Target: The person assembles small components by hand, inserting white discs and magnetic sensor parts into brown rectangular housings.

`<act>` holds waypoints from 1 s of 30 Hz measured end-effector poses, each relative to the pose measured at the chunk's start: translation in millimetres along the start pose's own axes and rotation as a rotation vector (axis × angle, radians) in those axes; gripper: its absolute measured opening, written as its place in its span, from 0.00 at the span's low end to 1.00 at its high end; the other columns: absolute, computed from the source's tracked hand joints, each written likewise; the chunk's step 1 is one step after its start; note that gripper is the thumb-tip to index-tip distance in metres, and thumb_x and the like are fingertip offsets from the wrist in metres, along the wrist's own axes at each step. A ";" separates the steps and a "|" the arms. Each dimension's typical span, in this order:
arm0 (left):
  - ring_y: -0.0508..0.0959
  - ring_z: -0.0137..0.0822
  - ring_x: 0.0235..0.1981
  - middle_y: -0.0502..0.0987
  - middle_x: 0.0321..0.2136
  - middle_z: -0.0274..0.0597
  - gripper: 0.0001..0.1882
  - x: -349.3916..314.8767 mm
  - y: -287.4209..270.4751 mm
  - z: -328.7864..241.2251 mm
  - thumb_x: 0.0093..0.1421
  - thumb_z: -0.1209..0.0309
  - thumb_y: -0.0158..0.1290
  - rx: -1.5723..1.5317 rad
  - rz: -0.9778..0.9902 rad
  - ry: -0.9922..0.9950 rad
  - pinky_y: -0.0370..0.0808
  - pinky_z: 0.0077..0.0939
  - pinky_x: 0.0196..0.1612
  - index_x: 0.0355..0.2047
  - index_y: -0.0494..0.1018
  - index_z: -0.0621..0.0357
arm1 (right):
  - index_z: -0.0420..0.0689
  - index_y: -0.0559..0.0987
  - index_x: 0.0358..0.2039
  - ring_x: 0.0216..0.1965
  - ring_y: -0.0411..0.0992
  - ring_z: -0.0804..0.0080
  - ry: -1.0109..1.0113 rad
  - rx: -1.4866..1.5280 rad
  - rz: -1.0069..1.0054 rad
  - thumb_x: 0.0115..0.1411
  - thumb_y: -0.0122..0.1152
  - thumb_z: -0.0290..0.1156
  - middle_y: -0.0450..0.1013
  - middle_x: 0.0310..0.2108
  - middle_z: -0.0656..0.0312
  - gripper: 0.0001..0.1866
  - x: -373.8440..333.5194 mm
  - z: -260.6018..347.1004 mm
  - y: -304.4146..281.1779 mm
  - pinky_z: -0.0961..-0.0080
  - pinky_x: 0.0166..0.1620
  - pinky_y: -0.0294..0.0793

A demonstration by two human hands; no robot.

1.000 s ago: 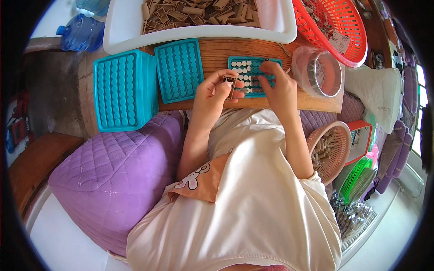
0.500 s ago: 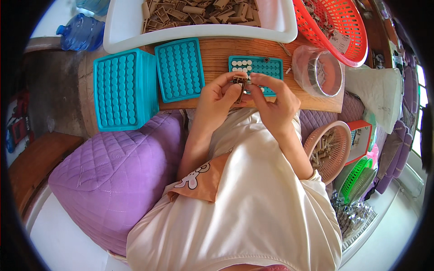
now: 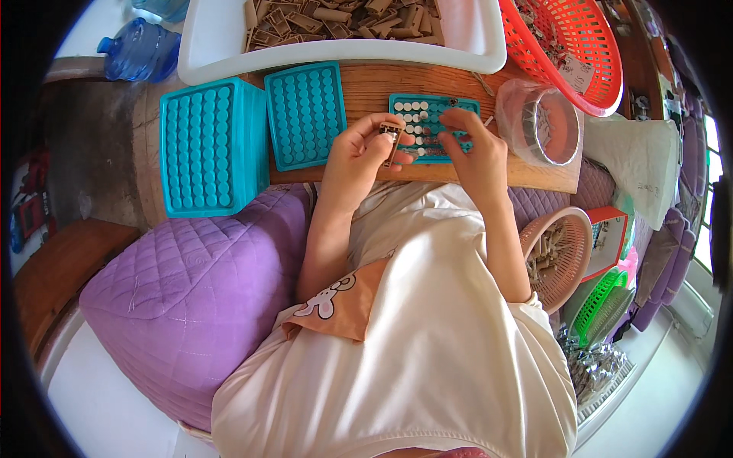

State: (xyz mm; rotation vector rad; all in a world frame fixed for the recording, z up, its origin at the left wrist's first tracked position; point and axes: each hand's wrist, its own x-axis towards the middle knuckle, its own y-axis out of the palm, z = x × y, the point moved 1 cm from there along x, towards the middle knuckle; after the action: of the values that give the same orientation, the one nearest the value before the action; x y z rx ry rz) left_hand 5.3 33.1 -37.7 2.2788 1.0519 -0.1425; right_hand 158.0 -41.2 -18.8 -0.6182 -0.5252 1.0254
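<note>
My left hand (image 3: 357, 156) is closed around a small brown plastic housing (image 3: 390, 142), held upright between thumb and fingers, with dark and light details inside it. My right hand (image 3: 479, 149) hovers just right of it, thumb and forefinger apart, with nothing visible between them. Under both hands lies a teal compartment tray (image 3: 460, 109); white round pieces (image 3: 412, 107) fill cells on its left side, and a few small shiny parts sit lower down. The fingers partly hide the tray's lower cells.
Teal trays, one stacked pile (image 3: 200, 149) and one single tray (image 3: 305, 114), stand left. A white bin (image 3: 343, 53) of brown housings is behind. At right are a red basket (image 3: 603, 46), a bag-lined round container (image 3: 550, 126) and a pink basket (image 3: 584, 252). A purple cushion (image 3: 191, 305) is lower left.
My right hand has drawn away from the brown housing to the right, and its fingers have parted. My left hand, still holding the housing, has shifted slightly left.
</note>
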 end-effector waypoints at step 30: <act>0.74 0.25 0.29 0.72 0.31 0.38 0.14 -16.6 15.8 -0.9 0.58 0.74 0.40 -0.085 0.039 -0.015 0.73 0.14 0.29 0.44 0.61 0.65 | 0.40 0.71 0.32 0.28 0.67 0.62 -0.354 0.076 -0.026 0.43 0.52 0.15 0.68 0.28 0.57 0.13 -8.4 43.9 9.0 0.73 0.30 0.68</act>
State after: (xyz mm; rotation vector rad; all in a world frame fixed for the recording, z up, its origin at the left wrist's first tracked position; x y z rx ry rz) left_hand 5.3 15.0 -23.7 2.2166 0.9867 -0.0967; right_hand 119.7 -35.5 5.4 -0.3619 -0.7976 1.1316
